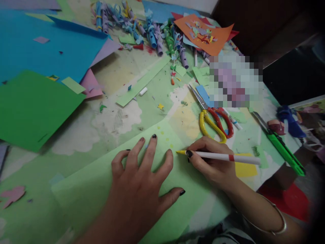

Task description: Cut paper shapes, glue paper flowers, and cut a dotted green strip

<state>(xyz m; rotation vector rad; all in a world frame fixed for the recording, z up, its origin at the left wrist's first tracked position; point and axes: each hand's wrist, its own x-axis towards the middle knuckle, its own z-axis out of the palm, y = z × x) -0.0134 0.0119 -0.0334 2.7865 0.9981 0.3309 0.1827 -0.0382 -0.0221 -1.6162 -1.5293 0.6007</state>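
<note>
A light green sheet of paper (83, 183) lies at the near edge of the table. My left hand (139, 179) rests on it with fingers spread. In my right hand (213, 159) is a white felt-tip pen (243, 158) with a yellow tip and a red band, pinched between thumb and fingers. Its tip is at the sheet, just right of my left index finger; I cannot tell whether it touches. Several small yellow-green marks (164, 139) show on the sheet beyond my fingers. Scissors (210, 115) with red and yellow handles lie just past my right hand.
A green box cutter (281, 149) lies at the right table edge, blade out. Blue (50, 51) and dark green paper sheets (38, 108) cover the left. Curled paper tubes (152, 32) and an orange sheet with scraps (215, 30) lie at the back. One patch is blurred out.
</note>
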